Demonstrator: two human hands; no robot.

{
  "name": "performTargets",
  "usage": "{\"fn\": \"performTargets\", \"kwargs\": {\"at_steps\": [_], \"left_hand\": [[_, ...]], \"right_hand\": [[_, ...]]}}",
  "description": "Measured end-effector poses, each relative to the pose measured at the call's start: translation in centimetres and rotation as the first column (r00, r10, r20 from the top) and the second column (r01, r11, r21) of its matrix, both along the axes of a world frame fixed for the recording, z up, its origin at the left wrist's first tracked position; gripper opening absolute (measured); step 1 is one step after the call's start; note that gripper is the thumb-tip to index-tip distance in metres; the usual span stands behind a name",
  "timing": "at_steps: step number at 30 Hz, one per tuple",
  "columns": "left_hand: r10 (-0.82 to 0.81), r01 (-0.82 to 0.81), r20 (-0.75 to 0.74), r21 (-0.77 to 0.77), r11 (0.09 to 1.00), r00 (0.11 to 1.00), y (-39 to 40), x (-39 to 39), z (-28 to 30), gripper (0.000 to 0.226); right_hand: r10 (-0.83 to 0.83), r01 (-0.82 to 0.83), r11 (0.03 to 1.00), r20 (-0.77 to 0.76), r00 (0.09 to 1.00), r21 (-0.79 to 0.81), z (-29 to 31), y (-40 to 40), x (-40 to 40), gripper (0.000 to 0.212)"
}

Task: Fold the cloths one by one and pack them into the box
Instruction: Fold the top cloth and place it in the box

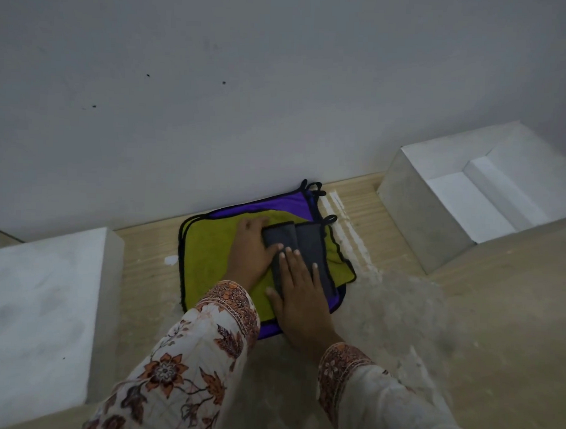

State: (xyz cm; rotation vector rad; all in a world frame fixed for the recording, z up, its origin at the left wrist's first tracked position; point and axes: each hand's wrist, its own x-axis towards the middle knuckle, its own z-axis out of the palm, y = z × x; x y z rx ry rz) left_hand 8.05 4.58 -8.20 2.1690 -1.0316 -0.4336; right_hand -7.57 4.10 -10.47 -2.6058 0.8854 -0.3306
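Note:
A grey cloth (309, 244), folded into a narrow strip, lies on top of a yellow-green cloth (210, 247) with black trim. Under that lies a purple cloth (291, 203), showing at the far edge and near corner. My left hand (250, 250) rests on the yellow-green cloth with its fingers curled over the left edge of the grey strip. My right hand (301, 295) lies flat with fingers spread on the grey strip's near half. The open white box (413, 199) stands to the right, apart from the pile, with a white sheet inside it.
The pile lies on a wooden table (400, 314) against a white wall (247, 84). A white block (41, 308) stands at the left. White smears mark the table just right of the cloths.

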Motion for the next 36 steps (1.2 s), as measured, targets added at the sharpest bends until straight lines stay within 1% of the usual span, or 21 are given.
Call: {"fn": "performTargets", "kwargs": {"at_steps": [2, 4, 7, 10, 12, 13, 14, 15, 17, 19, 20, 21, 23, 24, 26, 28, 30, 33, 34, 36], "left_hand": [[0.066, -0.065, -0.039, 0.023, 0.998, 0.997, -0.2, 0.2, -0.2, 0.061], [0.082, -0.079, -0.037, 0.074, 0.994, 0.996, -0.4, 0.4, 0.0, 0.058], [0.129, -0.118, -0.101, 0.109, 0.987, 0.987, -0.6, 0.5, 0.4, 0.052], [0.142, -0.134, -0.084, 0.094, 0.987, 0.986, -0.8, 0.0, 0.8, 0.042], [0.152, -0.147, -0.099, 0.057, 0.987, 0.983, -1.1, -0.4, 1.2, 0.036], [0.151, -0.149, -0.114, 0.029, 0.988, 0.982, -1.3, -0.7, 1.5, 0.034], [0.147, -0.149, -0.129, -0.004, 0.989, 0.981, -1.6, -1.0, 1.9, 0.032], [0.143, -0.151, -0.150, -0.037, 0.988, 0.978, -2.0, -1.3, 2.2, 0.031], [0.137, -0.162, -0.244, -0.087, 0.983, 0.960, -3.0, -1.8, 2.9, 0.031], [0.106, -0.161, -0.378, -0.118, 0.980, 0.920, -4.1, -2.4, 3.5, 0.032], [0.092, -0.156, -0.405, -0.128, 0.979, 0.910, -4.6, -2.8, 3.6, 0.031], [0.092, -0.152, -0.389, -0.126, 0.980, 0.917, -4.9, -3.2, 3.7, 0.031], [0.140, -0.170, -0.308, -0.074, 0.983, 0.941, -5.0, -3.7, 3.3, 0.030], [0.168, -0.184, -0.285, -0.029, 0.983, 0.944, -4.9, -3.9, 2.9, 0.032], [0.201, -0.184, -0.274, 0.087, 0.979, 0.941, -4.8, -4.3, 1.7, 0.042], [0.204, -0.168, -0.235, 0.164, 0.972, 0.950, -4.9, -4.6, 0.9, 0.052], [0.216, -0.176, -0.214, 0.191, 0.966, 0.953, -5.3, -4.8, 0.6, 0.058], [0.224, -0.187, -0.207, 0.182, 0.965, 0.952, -5.9, -5.1, 0.8, 0.062], [0.216, -0.181, -0.209, 0.176, 0.968, 0.954, -6.2, -5.0, 0.7, 0.059], [0.214, -0.175, -0.257, 0.168, 0.970, 0.943, -6.6, -5.2, 0.5, 0.044]], "right_hand": [[0.031, -0.034, 0.999, -0.083, 0.996, -0.041, -1.0, 0.0, -0.1, 0.071], [0.037, -0.042, 0.998, -0.107, 0.994, -0.053, -1.2, -0.2, 0.0, 0.073], [-0.011, 0.003, 0.997, -0.113, 0.994, -0.077, -0.6, -0.2, 0.2, 0.071], [-0.119, 0.111, 0.987, -0.067, 0.991, -0.117, 0.5, -0.2, 0.0, 0.054], [-0.134, 0.133, 0.985, -0.003, 0.991, -0.108, 1.1, -0.5, -0.3, 0.045], [-0.132, 0.135, 0.988, 0.051, 0.990, -0.078, 1.4, -0.8, -0.5, 0.043], [-0.138, 0.141, 0.990, 0.126, 0.982, -0.011, 1.7, -1.2, -0.8, 0.042], [-0.159, 0.143, 0.986, 0.218, 0.963, 0.088, 2.1, -1.5, -1.0, 0.041], [-0.255, 0.146, 0.945, 0.383, 0.888, 0.292, 2.7, -2.2, -1.6, 0.038], [-0.388, 0.215, 0.892, 0.430, 0.815, 0.397, 2.8, -3.2, -2.4, 0.034], [-0.444, 0.261, 0.867, 0.423, 0.790, 0.424, 2.6, -3.8, -2.9, 0.033], [-0.487, 0.301, 0.846, 0.408, 0.772, 0.441, 2.2, -4.3, -3.5, 0.030], [-0.534, 0.351, 0.816, 0.366, 0.762, 0.459, 1.6, -5.1, -4.5, 0.026], [-0.539, 0.379, 0.815, 0.336, 0.772, 0.439, 1.3, -5.4, -4.8, 0.026], [-0.531, 0.453, 0.839, 0.272, 0.803, 0.301, 1.0, -5.5, -5.1, 0.030], [-0.495, 0.475, 0.869, 0.244, 0.834, 0.139, 1.0, -5.2, -4.9, 0.033], [-0.403, 0.400, 0.915, 0.194, 0.894, 0.056, 1.0, -5.1, -4.7, 0.041], [-0.233, 0.232, 0.973, 0.034, 0.972, 0.015, 0.1, -5.1, -4.9, 0.052], [-0.196, 0.196, 0.980, -0.009, 0.981, 0.019, -0.2, -5.1, -5.1, 0.054], [-0.149, 0.150, 0.988, -0.069, 0.987, 0.023, -0.5, -5.3, -5.6, 0.057]]}}
